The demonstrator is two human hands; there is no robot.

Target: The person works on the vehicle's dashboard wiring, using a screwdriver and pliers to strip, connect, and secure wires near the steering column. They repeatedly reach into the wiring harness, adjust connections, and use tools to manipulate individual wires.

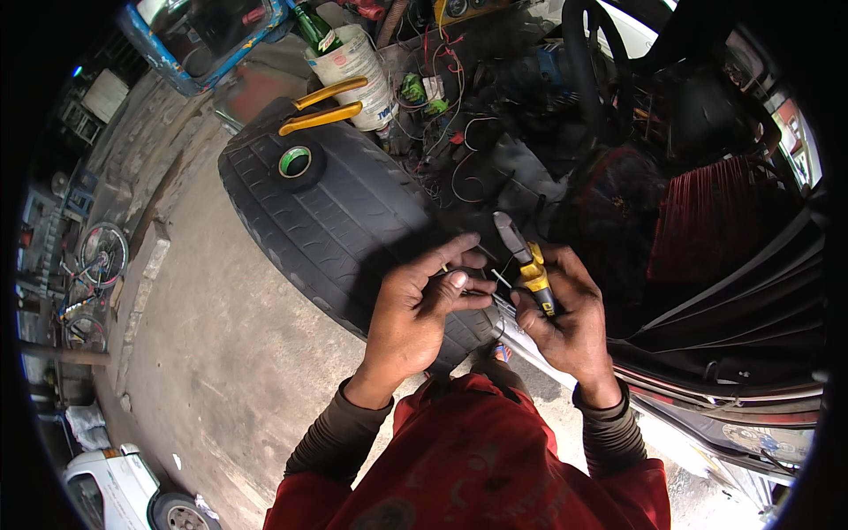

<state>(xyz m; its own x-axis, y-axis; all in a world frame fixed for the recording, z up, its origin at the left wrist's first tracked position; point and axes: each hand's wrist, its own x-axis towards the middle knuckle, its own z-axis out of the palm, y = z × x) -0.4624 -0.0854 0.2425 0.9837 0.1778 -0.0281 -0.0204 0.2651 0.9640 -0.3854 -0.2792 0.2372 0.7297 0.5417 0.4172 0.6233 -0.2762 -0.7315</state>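
My right hand (565,309) is closed around a hand tool (534,278) with a rounded grey metal head and a yellow-and-black handle; it looks like pliers, tilted up and to the left. Facing it, my left hand (415,309) has its fingers curled and its thumb against them. What it pinches is too small to make out. A short white piece, perhaps a wire end (501,278), shows in the gap between both hands. Beneath the left hand lies a large black tyre (340,208), bearing a roll of black tape (301,165) with a green core and a yellow-handled tool (322,106).
Behind the tyre, a white bucket (358,79) holds a green bottle (316,28). Loose wires (442,115) tangle inside the open vehicle, near its steering wheel (587,62) and a red-and-black seat (707,212). A bicycle (102,256) and a white vehicle (115,486) stand far left.
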